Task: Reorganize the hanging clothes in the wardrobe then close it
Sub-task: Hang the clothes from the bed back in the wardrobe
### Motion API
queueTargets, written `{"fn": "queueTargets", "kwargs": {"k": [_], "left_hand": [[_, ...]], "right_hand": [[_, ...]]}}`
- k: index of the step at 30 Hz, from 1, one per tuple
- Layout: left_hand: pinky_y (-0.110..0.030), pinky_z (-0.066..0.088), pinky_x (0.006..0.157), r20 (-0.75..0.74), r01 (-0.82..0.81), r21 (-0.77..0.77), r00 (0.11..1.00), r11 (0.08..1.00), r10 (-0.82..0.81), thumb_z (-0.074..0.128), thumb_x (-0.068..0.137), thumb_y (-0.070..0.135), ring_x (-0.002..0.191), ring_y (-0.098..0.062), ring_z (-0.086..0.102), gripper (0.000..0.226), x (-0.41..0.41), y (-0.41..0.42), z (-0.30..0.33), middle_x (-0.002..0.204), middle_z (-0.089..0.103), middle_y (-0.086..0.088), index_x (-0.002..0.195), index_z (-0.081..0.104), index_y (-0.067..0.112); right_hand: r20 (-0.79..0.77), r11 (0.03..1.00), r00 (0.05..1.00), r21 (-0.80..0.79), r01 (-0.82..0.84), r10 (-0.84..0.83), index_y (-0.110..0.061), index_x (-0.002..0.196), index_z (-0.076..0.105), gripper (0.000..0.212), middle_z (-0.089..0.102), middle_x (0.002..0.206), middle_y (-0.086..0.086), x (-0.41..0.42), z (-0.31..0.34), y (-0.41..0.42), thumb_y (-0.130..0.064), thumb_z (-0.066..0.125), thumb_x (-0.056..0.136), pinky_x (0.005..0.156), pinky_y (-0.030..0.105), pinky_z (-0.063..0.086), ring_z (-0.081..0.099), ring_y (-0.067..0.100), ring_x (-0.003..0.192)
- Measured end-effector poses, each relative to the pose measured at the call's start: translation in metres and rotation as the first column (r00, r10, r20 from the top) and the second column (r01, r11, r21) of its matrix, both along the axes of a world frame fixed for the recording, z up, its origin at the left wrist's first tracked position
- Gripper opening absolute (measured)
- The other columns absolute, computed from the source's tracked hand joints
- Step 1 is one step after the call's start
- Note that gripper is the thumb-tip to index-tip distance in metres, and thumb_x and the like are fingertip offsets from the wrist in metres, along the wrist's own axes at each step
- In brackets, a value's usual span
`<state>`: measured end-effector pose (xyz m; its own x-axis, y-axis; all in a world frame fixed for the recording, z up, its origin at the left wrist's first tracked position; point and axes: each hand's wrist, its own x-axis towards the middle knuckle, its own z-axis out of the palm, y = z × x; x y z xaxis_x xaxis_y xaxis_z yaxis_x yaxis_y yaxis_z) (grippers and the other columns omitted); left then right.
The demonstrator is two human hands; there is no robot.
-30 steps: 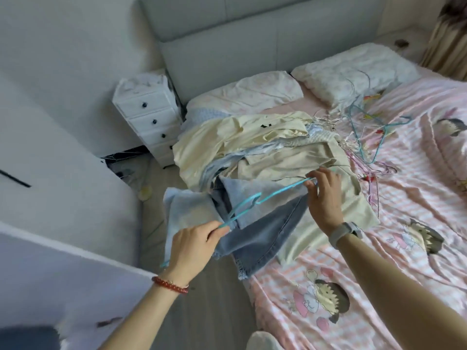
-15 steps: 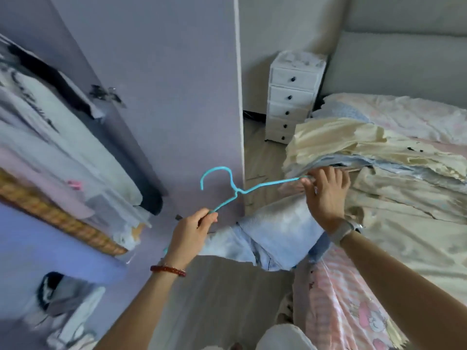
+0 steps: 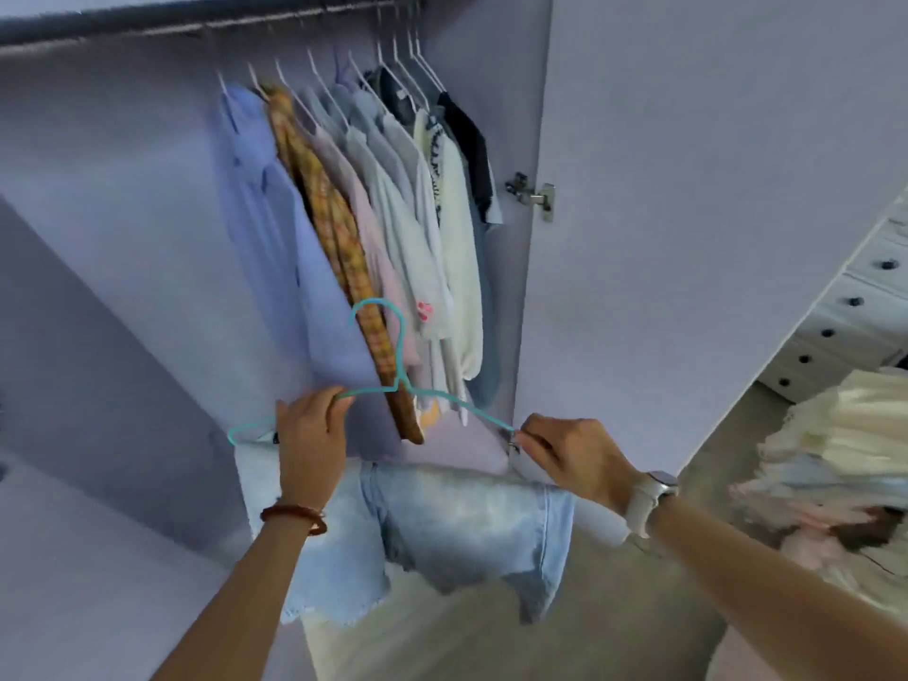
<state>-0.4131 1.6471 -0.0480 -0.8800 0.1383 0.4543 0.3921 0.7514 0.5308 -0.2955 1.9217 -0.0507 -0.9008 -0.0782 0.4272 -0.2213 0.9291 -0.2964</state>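
A turquoise wire hanger (image 3: pixel 399 366) carries pale blue denim shorts (image 3: pixel 442 533) in front of the open wardrobe. My left hand (image 3: pixel 312 444) grips the hanger's left shoulder. My right hand (image 3: pixel 570 459) pinches its right end, where the shorts' waistband is clipped. The hook points up toward the rail (image 3: pixel 206 27). Several garments hang there on white hangers, among them a blue shirt (image 3: pixel 275 248), an orange plaid piece (image 3: pixel 344 258) and white tops (image 3: pixel 452 248).
The wardrobe's right door (image 3: pixel 712 199) stands open beside my right arm, its hinge (image 3: pixel 533 195) showing. A white drawer unit (image 3: pixel 855 312) stands behind it. Piled clothes (image 3: pixel 835 464) lie on the bed at the right. The rail's left stretch is bare.
I have turned from the bed to the wardrobe. Both hands carried the hanger with the denim shorts off the clothes pile and raised it upright before the hanging clothes.
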Motion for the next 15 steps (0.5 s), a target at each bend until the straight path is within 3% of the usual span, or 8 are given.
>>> {"fn": "queueTargets", "kwargs": {"k": [3, 5, 7, 11, 15], "left_hand": [[-0.061, 0.041, 0.086, -0.083, -0.146, -0.063, 0.987, 0.987, 0.141, 0.031, 0.092, 0.035, 0.092, -0.037, 0.061, 0.045, -0.025, -0.043, 0.02, 0.095, 0.066, -0.014, 0.095, 0.066, 0.007], [-0.061, 0.034, 0.095, -0.078, -0.27, -0.034, 0.961, 0.962, 0.267, 0.036, 0.093, 0.034, 0.107, -0.036, 0.056, 0.04, -0.04, -0.066, 0.04, 0.107, 0.065, -0.014, 0.105, 0.066, 0.01], [-0.056, 0.025, 0.105, -0.03, -0.363, 0.023, 0.931, 0.932, 0.363, 0.046, 0.095, 0.029, 0.12, -0.037, 0.046, 0.033, -0.054, -0.084, 0.063, 0.124, 0.057, -0.014, 0.121, 0.059, 0.013], [-0.055, 0.025, 0.105, -0.092, -0.436, 0.111, 0.89, 0.893, 0.446, 0.04, 0.093, 0.034, 0.122, -0.041, 0.039, 0.049, -0.062, -0.105, 0.099, 0.131, 0.046, -0.022, 0.135, 0.043, 0.008], [-0.051, 0.025, 0.109, -0.188, -0.445, 0.199, 0.857, 0.873, 0.479, 0.023, 0.088, 0.044, 0.128, -0.037, 0.034, 0.065, -0.06, -0.107, 0.125, 0.137, 0.039, -0.021, 0.137, 0.039, 0.005]], "right_hand": [[-0.042, 0.989, 0.988, -0.003, -0.149, 0.149, -0.025, 0.088, 0.044, 0.01, 0.053, 0.044, -0.002, -0.041, 0.025, -0.048, -0.032, 0.038, 0.087, 0.037, 0.018, 0.028, 0.047, 0.023, 0.035], [-0.09, 0.982, 0.978, 0.0, -0.19, 0.189, -0.023, 0.087, 0.046, 0.009, 0.052, 0.042, -0.001, -0.069, 0.048, -0.077, -0.029, 0.04, 0.084, 0.037, 0.018, 0.023, 0.045, 0.021, 0.032], [-0.128, 0.974, 0.967, -0.026, -0.224, 0.219, -0.019, 0.082, 0.053, 0.018, 0.055, 0.044, 0.0, -0.094, 0.07, -0.104, -0.03, 0.04, 0.085, 0.038, 0.019, 0.027, 0.049, 0.024, 0.035], [-0.117, 0.945, 0.96, -0.184, -0.271, 0.252, -0.009, 0.088, 0.064, 0.049, 0.069, 0.074, 0.012, -0.136, 0.095, -0.145, -0.041, 0.026, 0.085, 0.054, 0.033, 0.041, 0.062, 0.034, 0.066], [-0.025, 0.863, 0.963, -0.437, -0.253, 0.269, -0.001, 0.091, 0.063, 0.031, 0.068, 0.088, 0.017, -0.181, 0.109, -0.177, -0.023, 0.04, 0.093, 0.07, 0.035, 0.04, 0.061, 0.034, 0.084]]}}
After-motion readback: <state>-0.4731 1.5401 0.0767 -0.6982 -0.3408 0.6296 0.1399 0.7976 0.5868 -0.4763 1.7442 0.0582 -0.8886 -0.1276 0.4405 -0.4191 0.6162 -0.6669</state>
